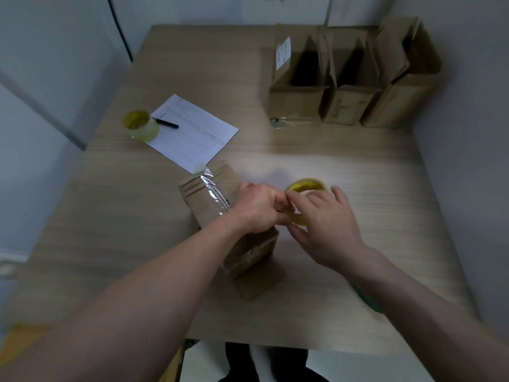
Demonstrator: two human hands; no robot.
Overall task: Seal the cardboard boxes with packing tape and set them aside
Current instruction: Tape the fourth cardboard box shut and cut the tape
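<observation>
A cardboard box (220, 216) lies near the middle of the worktop (344, 166), a strip of clear tape (213, 193) running along its top. The left hand (260, 208) rests over the box, fingers curled and pinching at the tape roll (305, 188) just beside it. The right hand (327, 227) cups that roll with spread, bent fingers. 3 open boxes (349, 86) stand at the far right; a second roll (141, 125) sits far left beside a paper sheet (192, 136).
</observation>
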